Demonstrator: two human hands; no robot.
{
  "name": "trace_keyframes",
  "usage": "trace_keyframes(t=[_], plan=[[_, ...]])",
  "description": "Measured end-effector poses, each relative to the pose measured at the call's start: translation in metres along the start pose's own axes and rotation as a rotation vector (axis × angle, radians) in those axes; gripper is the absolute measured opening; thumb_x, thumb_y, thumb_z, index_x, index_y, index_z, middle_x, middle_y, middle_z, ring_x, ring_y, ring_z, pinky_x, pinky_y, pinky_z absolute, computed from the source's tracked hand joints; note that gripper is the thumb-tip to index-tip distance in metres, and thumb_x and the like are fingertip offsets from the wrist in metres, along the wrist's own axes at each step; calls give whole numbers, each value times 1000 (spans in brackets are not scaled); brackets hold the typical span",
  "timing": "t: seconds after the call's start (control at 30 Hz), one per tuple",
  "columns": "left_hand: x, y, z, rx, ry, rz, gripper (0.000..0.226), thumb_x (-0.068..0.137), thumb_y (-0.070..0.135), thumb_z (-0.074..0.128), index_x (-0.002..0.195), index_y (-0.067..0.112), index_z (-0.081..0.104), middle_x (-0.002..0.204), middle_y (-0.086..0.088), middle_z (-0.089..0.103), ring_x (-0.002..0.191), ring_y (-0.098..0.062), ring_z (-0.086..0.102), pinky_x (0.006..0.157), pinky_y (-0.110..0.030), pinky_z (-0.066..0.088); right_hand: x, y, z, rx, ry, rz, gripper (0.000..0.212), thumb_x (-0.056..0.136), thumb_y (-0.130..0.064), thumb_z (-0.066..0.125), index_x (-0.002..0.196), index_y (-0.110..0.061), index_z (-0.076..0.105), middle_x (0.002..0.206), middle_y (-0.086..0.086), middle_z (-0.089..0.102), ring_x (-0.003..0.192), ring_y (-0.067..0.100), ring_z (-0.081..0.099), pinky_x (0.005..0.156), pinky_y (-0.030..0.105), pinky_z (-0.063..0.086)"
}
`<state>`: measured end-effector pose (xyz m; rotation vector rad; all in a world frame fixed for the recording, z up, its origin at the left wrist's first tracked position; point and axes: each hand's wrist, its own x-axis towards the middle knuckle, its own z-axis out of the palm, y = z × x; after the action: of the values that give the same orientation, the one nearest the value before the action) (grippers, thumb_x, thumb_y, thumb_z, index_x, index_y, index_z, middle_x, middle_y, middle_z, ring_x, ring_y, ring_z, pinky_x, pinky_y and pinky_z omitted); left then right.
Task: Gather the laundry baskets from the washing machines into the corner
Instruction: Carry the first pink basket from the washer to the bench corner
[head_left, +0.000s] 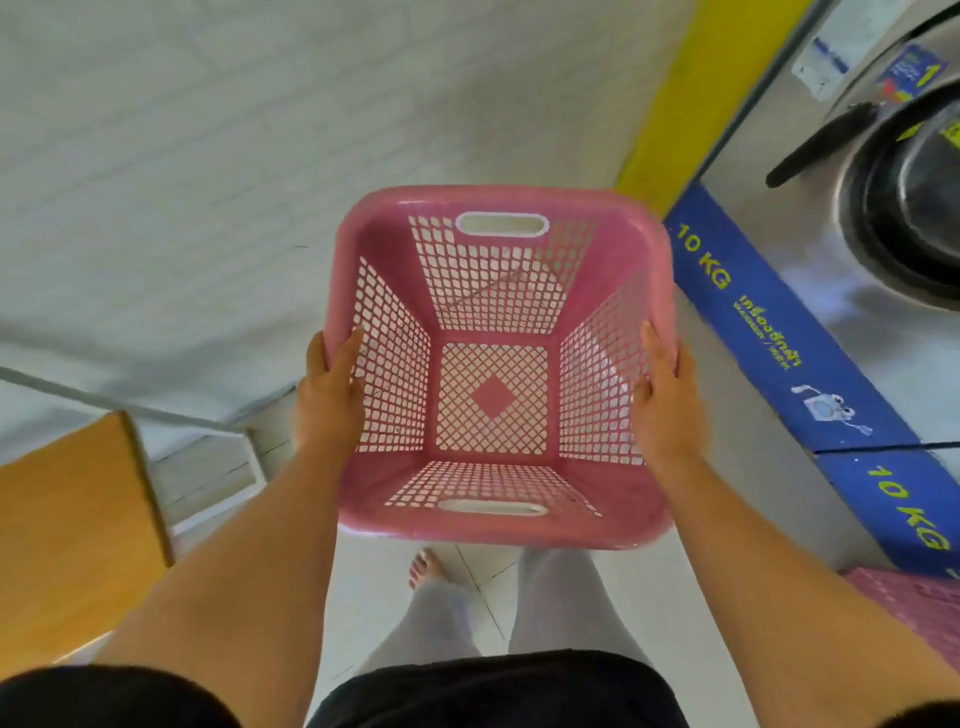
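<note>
White tiled floor (561, 613), yellow wall strip (691, 98), wooden tabletop (67, 545) at left, bright even light

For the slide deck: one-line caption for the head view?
Both hands carry an empty pink laundry basket beside a washing machine.

pink laundry basket (498, 364) | empty, lattice walls, upright | held above floor beside washing machine (831, 218)

It was a coin laundry: a steel front-loading washing machine (852, 249) stood on a blue base band (789, 353) printed "10 KG", above a white tiled floor (483, 577).
</note>
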<state>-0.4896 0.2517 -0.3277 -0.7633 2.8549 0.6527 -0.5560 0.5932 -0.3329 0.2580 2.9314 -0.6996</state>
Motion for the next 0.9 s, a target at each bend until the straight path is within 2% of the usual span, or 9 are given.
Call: trace_keyframes(t=[0.1,0.2,0.33,0.4,0.5,0.57,0.7,0.8,0.9], plan=[[-17,-61,-20,-15,41,-88,60,91,13,48,145,37,35,158,-5,21,112,-43,56,84,-53,53,-23,-44,30,-62,-24,-101,63,95,-17,47,149,-42,23,156,9,24,95,44,62,70,43,51],[-33,-116,-36,-1,76,-191,60,92,13,48,145,37,34,158,-3,21,111,-43,57,82,-52,53,-42,-84,61,-77,-79,-216,63,97,-18,44,150,-41,19,157,10,24,89,36,64,61,29,41],[-51,-171,-49,4,108,-314,60,92,13,47,143,42,34,158,-1,21,108,-42,57,76,-48,54,-56,-126,99,-74,-188,-295,60,101,-23,37,150,-45,11,159,10,18,70,16,51,45,15,29],[-57,-192,-51,-9,116,-367,62,91,13,47,142,45,33,158,0,22,104,-43,58,74,-48,55,-58,-143,115,-78,-217,-342,59,101,-23,36,149,-46,10,159,9,18,72,12,49,43,15,31],[-61,-216,-48,-13,123,-440,64,91,12,47,142,47,32,159,-1,20,101,-43,60,73,-49,56,-56,-165,136,-82,-259,-411,59,101,-23,37,149,-45,11,158,9,20,74,14,55,50,25,49],[-59,-228,-42,-27,129,-495,63,92,13,47,141,48,30,159,2,18,103,-42,60,75,-50,56,-52,-176,150,-84,-283,-440,59,100,-22,38,150,-44,14,157,10,21,70,16,57,50,24,47],[-49,-252,-27,-58,129,-567,63,92,14,48,141,50,30,159,4,17,104,-41,60,74,-45,55,-40,-190,182,-94,-309,-466,57,100,-20,39,150,-41,19,157,10,23,65,15,54,44,14,31],[-39,-264,-9,-67,123,-592,65,91,13,47,141,50,30,160,4,17,103,-40,59,72,-44,54,-30,-194,206,-119,-295,-490,58,100,-19,40,150,-40,20,157,10,24,65,14,52,47,17,34],[-26,-278,9,-66,115,-598,65,92,12,47,143,48,29,160,3,17,113,-38,56,76,-47,55,-22,-195,233,-126,-281,-501,58,100,-20,41,150,-41,20,156,11,25,69,17,56,52,21,40]])
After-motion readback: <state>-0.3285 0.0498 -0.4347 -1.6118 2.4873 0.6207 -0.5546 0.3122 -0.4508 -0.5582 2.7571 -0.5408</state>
